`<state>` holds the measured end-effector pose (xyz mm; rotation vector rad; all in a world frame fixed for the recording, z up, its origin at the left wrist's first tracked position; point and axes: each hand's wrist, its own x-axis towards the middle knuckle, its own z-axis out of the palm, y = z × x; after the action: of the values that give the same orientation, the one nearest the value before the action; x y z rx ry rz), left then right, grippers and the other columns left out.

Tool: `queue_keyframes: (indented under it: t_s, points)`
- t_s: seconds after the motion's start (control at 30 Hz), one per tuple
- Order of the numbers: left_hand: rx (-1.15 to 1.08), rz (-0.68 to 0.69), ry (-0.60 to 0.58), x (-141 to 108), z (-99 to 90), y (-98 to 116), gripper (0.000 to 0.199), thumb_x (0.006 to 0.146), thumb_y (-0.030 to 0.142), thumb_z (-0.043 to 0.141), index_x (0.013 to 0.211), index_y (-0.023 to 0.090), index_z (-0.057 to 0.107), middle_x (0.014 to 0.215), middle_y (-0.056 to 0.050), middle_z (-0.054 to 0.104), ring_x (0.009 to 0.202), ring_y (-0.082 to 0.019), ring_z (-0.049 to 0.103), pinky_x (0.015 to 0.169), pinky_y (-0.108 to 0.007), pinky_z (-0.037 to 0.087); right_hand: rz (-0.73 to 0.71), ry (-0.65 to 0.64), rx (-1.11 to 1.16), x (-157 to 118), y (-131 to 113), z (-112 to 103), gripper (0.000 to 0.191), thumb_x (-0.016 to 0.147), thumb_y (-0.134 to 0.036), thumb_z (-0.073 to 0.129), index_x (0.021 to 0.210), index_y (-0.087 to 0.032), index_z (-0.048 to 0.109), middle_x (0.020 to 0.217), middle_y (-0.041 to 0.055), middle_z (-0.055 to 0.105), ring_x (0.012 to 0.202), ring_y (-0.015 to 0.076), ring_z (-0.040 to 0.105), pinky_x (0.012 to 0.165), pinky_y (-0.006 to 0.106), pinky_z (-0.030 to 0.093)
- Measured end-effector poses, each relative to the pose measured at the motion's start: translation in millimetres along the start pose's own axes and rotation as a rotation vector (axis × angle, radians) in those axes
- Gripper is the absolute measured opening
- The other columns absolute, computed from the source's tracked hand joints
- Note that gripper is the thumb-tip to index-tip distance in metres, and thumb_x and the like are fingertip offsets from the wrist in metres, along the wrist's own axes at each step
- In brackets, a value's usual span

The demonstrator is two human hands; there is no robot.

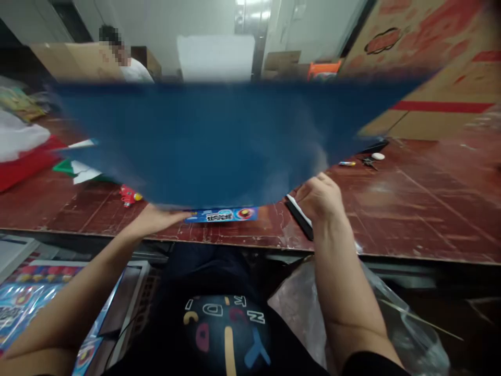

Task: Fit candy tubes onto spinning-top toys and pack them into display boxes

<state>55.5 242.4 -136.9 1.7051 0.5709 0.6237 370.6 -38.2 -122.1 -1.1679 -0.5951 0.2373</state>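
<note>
A large blue cardboard box (227,141), smeared by motion, rises in front of me and fills the middle of the view. Along its lower edge runs a printed strip with white lettering and a round toy picture. My left hand (158,219) grips the box's lower left corner, its thumb lying along the strip and the other fingers hidden. At the lower right edge, my right hand (321,197) is closed on the box with bent fingers. Just under that hand a black and white strip-like object (300,219) lies on the table.
On the red-brown table (422,203) are a red toy (128,195), a green tray (64,167) and small items including a battery-like tube (346,163). Large cartons (442,115) stand right. Packaged toys (35,297) fill a crate at lower left. Another person (135,70) is beyond the table.
</note>
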Motion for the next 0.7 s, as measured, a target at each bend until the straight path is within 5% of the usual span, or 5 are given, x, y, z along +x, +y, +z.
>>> queue_keyframes:
  t_s: [0.13,0.2,0.3,0.5,0.7]
  points:
    - [0.202,0.059,0.280,-23,1.7,-47,0.098,0.063,0.044,0.101,0.144,0.014,0.055,0.147,-0.024,0.062,0.145,-0.046,0.056,0.129,-0.070,0.033,0.180,-0.079,0.080,-56,42,24,0.061,0.091,-0.082,0.057,0.117,-0.028,0.070,0.117,0.0101,0.079,0.115,0.0308,0.077,0.108,0.060,0.060]
    - [0.233,0.223,0.389,-37,2.8,-57,0.099,0.078,0.045,0.092,0.158,0.020,0.039,0.165,-0.023,0.046,0.154,-0.038,0.048,0.132,-0.061,0.033,0.109,0.024,-0.001,-93,58,43,0.054,0.098,-0.071,0.058,0.133,-0.031,0.061,0.145,0.0110,0.069,0.138,0.0280,0.066,0.124,0.059,0.048]
    - [0.222,0.378,0.414,-32,6.8,-56,0.101,0.088,0.046,0.085,0.165,0.024,0.024,0.170,-0.023,0.037,0.157,-0.033,0.043,0.134,-0.055,0.030,0.038,0.190,-0.179,-126,76,76,0.053,0.099,-0.060,0.062,0.141,-0.032,0.051,0.157,0.0139,0.057,0.150,0.0269,0.055,0.130,0.058,0.041]
    - [0.146,0.136,0.522,36,34.7,-60,0.127,0.064,0.080,0.089,0.156,0.017,0.030,0.165,-0.031,0.032,0.158,-0.043,0.036,0.132,-0.059,0.029,-0.066,0.122,-0.430,-96,98,126,0.079,0.099,-0.066,0.044,0.162,-0.020,0.030,0.169,0.0239,0.037,0.163,0.0296,0.036,0.133,0.060,0.030]
    - [0.010,0.332,0.496,37,63.6,-52,0.109,0.073,0.086,0.079,0.143,0.017,0.031,0.156,-0.028,0.044,0.147,-0.037,0.052,0.126,-0.050,0.041,-0.198,0.174,-0.494,-45,110,122,0.115,0.085,-0.082,0.057,0.168,-0.019,0.010,0.171,0.0254,0.024,0.164,0.0339,0.028,0.131,0.062,0.028]
